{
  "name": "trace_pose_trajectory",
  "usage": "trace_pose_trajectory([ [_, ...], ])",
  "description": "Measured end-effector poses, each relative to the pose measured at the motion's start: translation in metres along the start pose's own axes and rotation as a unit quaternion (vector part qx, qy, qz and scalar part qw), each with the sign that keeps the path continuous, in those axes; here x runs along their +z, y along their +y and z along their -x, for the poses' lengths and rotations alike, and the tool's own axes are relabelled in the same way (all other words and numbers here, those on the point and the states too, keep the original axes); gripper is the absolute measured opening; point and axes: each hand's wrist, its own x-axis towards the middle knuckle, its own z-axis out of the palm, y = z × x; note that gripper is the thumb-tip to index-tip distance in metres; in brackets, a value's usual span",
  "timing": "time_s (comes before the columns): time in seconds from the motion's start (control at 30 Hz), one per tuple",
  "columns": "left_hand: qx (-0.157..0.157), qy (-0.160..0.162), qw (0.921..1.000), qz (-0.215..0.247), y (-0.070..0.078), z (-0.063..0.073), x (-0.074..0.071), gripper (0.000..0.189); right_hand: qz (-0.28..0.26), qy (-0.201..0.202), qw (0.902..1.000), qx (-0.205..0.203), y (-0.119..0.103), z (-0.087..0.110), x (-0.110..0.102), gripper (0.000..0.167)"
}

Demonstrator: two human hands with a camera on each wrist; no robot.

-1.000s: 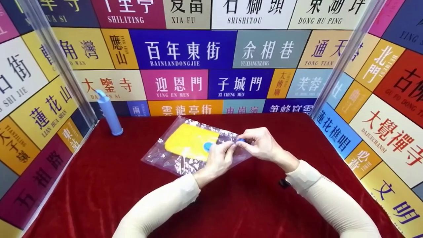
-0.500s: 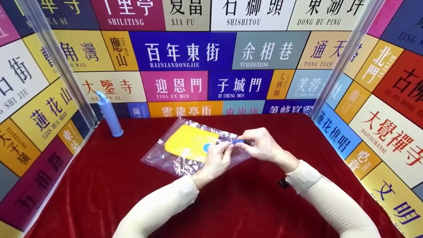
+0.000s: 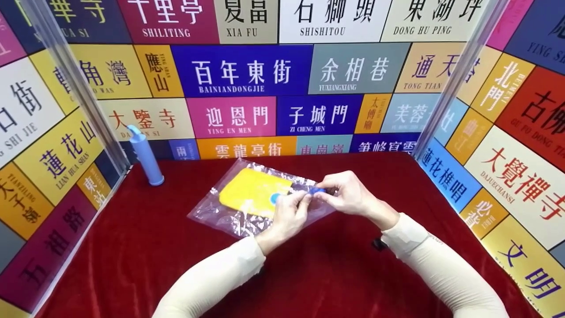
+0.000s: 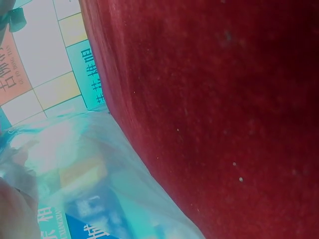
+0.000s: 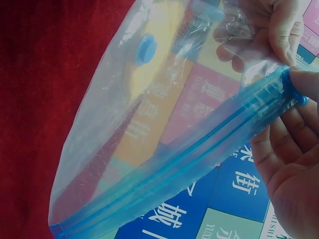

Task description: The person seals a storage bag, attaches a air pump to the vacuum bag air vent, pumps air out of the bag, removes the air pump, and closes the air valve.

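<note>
A clear vacuum storage bag [image 3: 216, 212] with a yellow folded item [image 3: 251, 187] inside lies tilted on the table, its round blue valve [image 5: 145, 50] showing through the plastic. Along one edge runs a blue zip seal [image 5: 164, 167]. My left hand [image 3: 289, 214] pinches the bag's edge close to the seal, fingertips partly behind the plastic in the right wrist view. My right hand [image 3: 351, 194] pinches a small blue zip slider [image 5: 289, 84] on the seal, right beside the left fingertips. The left wrist view shows mostly cloth and a patch of the bag's plastic [image 4: 114, 169].
A blue hand pump [image 3: 148, 157] stands upright at the table's back left corner. Dark red cloth [image 3: 132, 247] covers the table. Printed sign panels [image 3: 242, 70] wall it in at the back and both sides. A small black object [image 3: 378, 244] sits by the right cuff.
The blue slider shows slightly further left between my hands. My left fingertips have shifted a little left, while the bag stays nearly in place. The head view has tilted slightly.
</note>
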Motion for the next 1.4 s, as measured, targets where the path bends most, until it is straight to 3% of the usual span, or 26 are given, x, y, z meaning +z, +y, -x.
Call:
trace_pose_trajectory([
  [0.3, 0.013, 0.016, 0.9998, -0.005, 0.001, 0.002, 0.001, 0.025, 0.001, -0.013, 0.9998, 0.017, -0.005, 0.001, -0.002, 0.009],
  [0.5, 0.0, 0.028, 0.9996, 0.003, 0.002, 0.002, 0.0, 0.026, 0.008, -0.016, 0.9997, 0.015, -0.002, 0.002, -0.002, 0.007],
  [0.67, -0.007, 0.028, 0.9996, 0.006, 0.002, 0.002, -0.001, 0.021, 0.005, -0.021, 0.9994, 0.029, 0.0, 0.008, -0.003, 0.008],
  [0.97, -0.011, 0.021, 0.9987, 0.044, 0.004, 0.0, -0.004, 0.019, 0.016, -0.019, 0.9997, 0.005, 0.002, 0.007, -0.004, 0.01],
  [1.17, 0.0, 0.031, 0.9991, 0.028, 0.001, -0.002, -0.005, 0.022, 0.022, -0.026, 0.9992, 0.02, 0.005, 0.011, -0.006, 0.013],
  [1.4, -0.018, 0.02, 0.999, 0.036, 0.004, -0.001, -0.006, 0.02, 0.017, -0.034, 0.9987, 0.033, 0.006, 0.013, -0.008, 0.014],
])
